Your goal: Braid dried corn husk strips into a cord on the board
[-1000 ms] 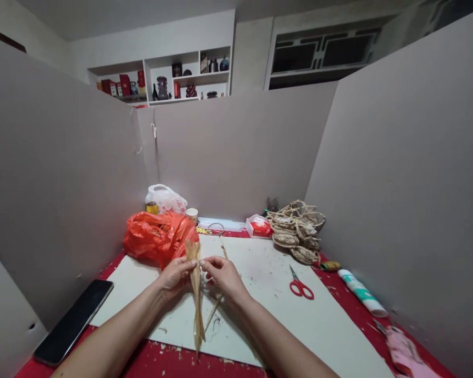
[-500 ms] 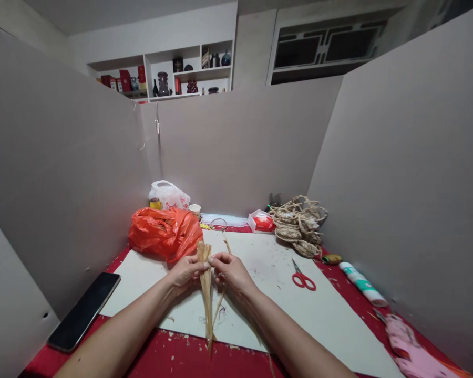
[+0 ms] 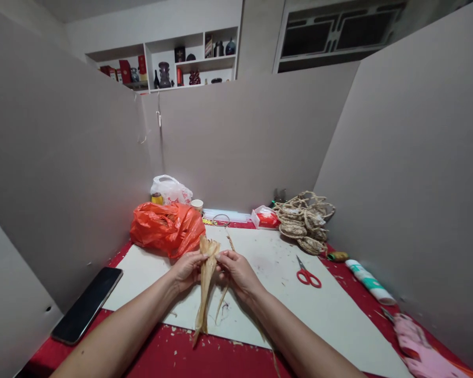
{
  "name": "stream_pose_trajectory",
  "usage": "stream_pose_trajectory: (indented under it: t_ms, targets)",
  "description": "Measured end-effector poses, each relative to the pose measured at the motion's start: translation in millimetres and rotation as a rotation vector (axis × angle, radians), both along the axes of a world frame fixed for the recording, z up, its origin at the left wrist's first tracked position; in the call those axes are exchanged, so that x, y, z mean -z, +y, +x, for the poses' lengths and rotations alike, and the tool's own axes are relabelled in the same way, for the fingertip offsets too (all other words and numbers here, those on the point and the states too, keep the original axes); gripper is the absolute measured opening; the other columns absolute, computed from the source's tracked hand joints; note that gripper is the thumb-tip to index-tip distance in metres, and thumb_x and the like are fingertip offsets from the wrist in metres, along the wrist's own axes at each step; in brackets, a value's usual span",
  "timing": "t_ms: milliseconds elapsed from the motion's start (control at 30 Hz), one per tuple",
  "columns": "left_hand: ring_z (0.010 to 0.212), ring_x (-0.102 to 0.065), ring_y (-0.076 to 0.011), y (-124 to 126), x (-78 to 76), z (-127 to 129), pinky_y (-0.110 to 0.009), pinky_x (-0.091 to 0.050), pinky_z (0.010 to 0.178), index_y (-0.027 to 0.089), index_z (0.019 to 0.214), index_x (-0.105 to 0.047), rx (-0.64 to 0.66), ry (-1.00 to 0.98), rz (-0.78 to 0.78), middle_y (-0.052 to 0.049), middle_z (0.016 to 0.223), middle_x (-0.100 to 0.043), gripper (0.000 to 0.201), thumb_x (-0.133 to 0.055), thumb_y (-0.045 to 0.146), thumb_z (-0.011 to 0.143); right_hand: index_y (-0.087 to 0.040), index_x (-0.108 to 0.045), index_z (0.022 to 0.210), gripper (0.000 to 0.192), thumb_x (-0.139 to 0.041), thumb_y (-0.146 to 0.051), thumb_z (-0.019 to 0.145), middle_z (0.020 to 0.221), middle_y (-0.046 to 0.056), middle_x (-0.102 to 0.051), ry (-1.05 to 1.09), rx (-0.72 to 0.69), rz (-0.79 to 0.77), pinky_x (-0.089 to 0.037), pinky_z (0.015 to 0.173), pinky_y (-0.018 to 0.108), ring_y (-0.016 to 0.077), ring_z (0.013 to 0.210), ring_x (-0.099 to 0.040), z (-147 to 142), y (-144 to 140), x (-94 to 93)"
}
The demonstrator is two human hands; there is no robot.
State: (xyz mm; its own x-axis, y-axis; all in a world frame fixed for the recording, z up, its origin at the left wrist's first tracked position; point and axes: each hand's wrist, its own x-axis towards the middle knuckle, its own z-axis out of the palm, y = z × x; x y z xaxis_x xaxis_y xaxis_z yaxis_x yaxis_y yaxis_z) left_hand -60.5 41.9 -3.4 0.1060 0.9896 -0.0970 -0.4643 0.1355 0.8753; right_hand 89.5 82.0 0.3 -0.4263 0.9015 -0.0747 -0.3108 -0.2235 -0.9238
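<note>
A white board [image 3: 331, 310] covers most of the red tabletop [image 3: 161, 357], and grey partition panels [image 3: 63, 173] stand on three sides. At ten o'clock on the board lies a crumpled orange plastic bag [image 3: 166, 228], with a white bag [image 3: 171, 189] and a paper cup [image 3: 197, 205] just behind it. A dark phone [image 3: 87, 304] lies at eight o'clock. Red-handled scissors [image 3: 308, 273] rest at three o'clock. A heap of woven straw pieces [image 3: 305, 223] sits at two o'clock, beside a red-and-white packet [image 3: 265, 218].
</note>
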Motion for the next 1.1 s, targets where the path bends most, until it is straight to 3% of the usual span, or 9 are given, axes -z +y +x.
stream_pose_trajectory:
  t_ms: [233,400,700,933,1100]
  targets:
    - [0.067,-0.064,-0.0143,0.5,-1.8,0.6,-0.024,-0.049,0.065,0.009,0.094,-0.068,-0.042,-0.013,-0.013,-0.009,0.084,-0.071,0.025,-0.068,0.021,0.071,-0.016,-0.052,0.07,0.026,-0.074,-0.028,0.062,0.056,-0.004,-0.053,0.067,0.001,-0.062,-0.037,0.037,0.013,0.0066,0.048,-0.051,2.1,-3.5,-0.9]
    - [0.073,-0.065,-0.016,-1.5,-5.2,1.5,-0.026,-0.048,0.072,0.009,0.094,-0.069,-0.082,0.033,0.044,-0.01,0.088,-0.071,0.028,-0.07,0.017,0.067,-0.016,-0.057,0.08,0.029,-0.076,-0.025,0.06,0.068,-0.002,-0.06,0.077,-0.024,-0.101,-0.035,0.034,0.013,0.005,0.047,-0.05,3.3,-2.9,1.7]
    - [0.067,-0.064,-0.0168,-1.7,-5.1,2.5,-0.028,-0.046,0.07,0.008,0.089,-0.069,-0.049,0.057,0.049,-0.01,0.081,-0.071,0.034,-0.077,0.016,0.057,-0.015,-0.054,0.07,0.026,-0.075,-0.025,0.06,0.064,-0.002,-0.057,0.023,-0.071,-0.103,-0.032,0.034,0.013,0.0035,0.045,-0.046,3.1,-6.8,1.9]
    - [0.065,-0.062,-0.0157,3.0,1.0,-2.0,-0.025,-0.044,0.065,0.01,0.082,-0.068,-0.097,0.019,-0.01,-0.009,0.075,-0.069,0.018,-0.068,0.025,0.071,-0.015,-0.051,0.071,0.023,-0.07,-0.025,0.064,0.065,-0.001,-0.06,0.053,-0.021,-0.113,-0.031,0.032,0.012,0.0039,0.044,-0.047,2.7,-5.4,1.6]
    - [0.054,-0.056,-0.0114,8.3,5.2,-7.6,-0.023,-0.041,0.058,0.013,0.071,-0.064,-0.117,0.009,-0.005,-0.003,0.063,-0.064,0.013,-0.071,0.025,0.07,-0.015,-0.052,0.073,0.024,-0.072,-0.025,0.064,0.065,-0.002,-0.062,0.115,-0.016,-0.138,-0.035,0.033,0.011,0.0034,0.043,-0.049,4.0,-4.7,-0.1]
